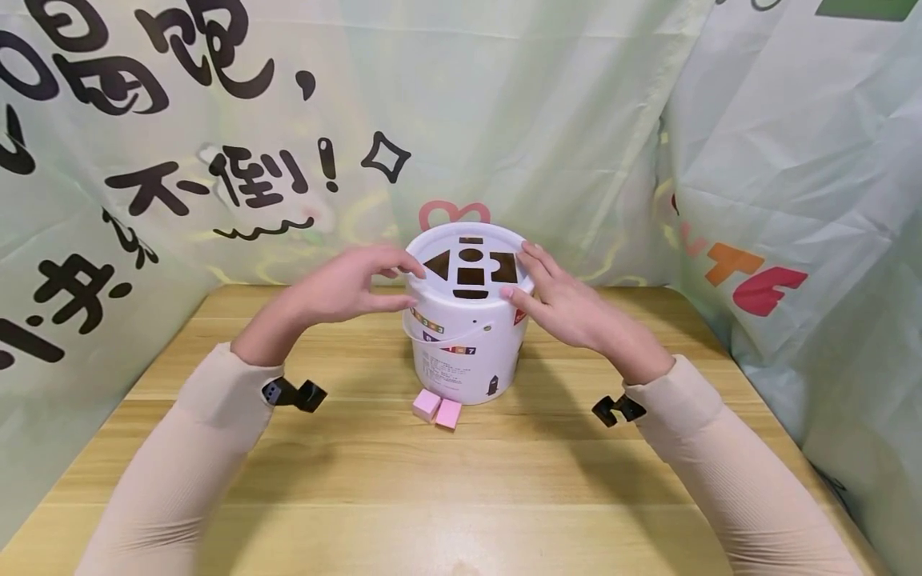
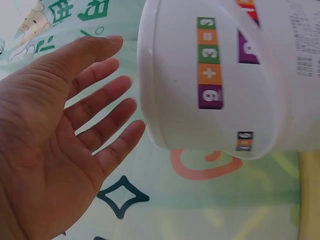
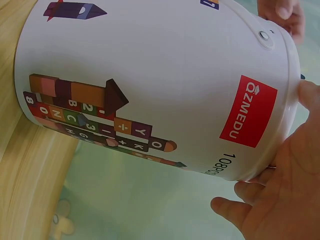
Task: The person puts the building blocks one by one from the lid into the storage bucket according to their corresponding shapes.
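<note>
A white toy-block bucket [image 1: 461,372] stands upright on the table, its lid [image 1: 444,290] pierced with a triangle, a circle, rectangles and other shapes. My left hand [image 1: 349,284] is at the lid's left edge, fingers loosely extended; the left wrist view shows its fingertips [image 2: 135,127] very close to the rim, with nothing held. On the opposite side, my right hand [image 1: 576,308] rests on the lid's right rim, its thumb on the edge and its fingers fairly straight. Two pink blocks [image 1: 448,414] lie side by side at the bucket's front base.
The bucket's thin white handle [image 1: 450,339] hangs down its front. Wood-grain tabletop [image 1: 360,488] extends toward me and to both sides. Behind and to the right hang pale printed cloths [image 1: 547,144], close to the table's far edge.
</note>
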A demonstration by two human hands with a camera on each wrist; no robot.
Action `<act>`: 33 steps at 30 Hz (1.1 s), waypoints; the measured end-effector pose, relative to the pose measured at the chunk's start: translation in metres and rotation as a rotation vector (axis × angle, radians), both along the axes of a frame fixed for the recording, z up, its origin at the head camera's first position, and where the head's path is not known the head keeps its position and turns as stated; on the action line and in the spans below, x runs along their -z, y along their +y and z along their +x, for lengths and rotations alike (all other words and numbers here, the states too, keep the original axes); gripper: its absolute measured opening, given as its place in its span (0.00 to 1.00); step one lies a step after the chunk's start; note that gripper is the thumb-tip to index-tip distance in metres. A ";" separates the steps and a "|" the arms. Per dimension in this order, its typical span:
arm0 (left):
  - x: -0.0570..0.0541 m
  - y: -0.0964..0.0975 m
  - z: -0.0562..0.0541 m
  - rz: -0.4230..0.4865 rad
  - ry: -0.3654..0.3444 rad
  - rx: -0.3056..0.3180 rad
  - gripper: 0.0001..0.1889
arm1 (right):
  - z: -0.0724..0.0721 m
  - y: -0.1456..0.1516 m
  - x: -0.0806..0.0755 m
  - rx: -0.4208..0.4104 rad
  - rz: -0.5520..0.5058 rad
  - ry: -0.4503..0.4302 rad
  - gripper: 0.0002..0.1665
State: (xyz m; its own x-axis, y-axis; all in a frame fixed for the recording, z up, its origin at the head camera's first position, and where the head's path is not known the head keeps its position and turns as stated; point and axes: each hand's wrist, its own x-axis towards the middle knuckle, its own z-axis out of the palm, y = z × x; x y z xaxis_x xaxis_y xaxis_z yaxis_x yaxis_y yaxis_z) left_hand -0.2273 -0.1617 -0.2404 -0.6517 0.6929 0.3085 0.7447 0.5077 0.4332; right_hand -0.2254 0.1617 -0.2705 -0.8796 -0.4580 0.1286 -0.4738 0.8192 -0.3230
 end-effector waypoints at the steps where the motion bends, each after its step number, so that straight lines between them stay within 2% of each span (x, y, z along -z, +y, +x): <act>1: 0.003 -0.003 0.002 0.004 0.007 -0.006 0.17 | 0.000 0.000 0.000 0.001 0.001 -0.001 0.52; 6: 0.018 -0.016 0.014 0.039 -0.005 -0.011 0.16 | -0.001 0.000 -0.001 0.007 0.006 -0.001 0.52; 14: 0.057 -0.024 0.024 0.020 -0.067 0.005 0.16 | -0.001 -0.001 -0.001 0.014 0.016 -0.003 0.53; 22: 0.100 -0.018 0.023 0.017 -0.170 0.025 0.18 | -0.001 -0.001 -0.002 0.012 0.040 0.016 0.52; 26: 0.120 -0.013 0.021 -0.016 -0.206 0.037 0.19 | 0.000 -0.001 -0.002 0.010 0.053 0.025 0.52; 33: 0.142 -0.006 0.019 -0.056 -0.237 0.060 0.20 | 0.000 -0.001 -0.003 0.011 0.048 0.015 0.52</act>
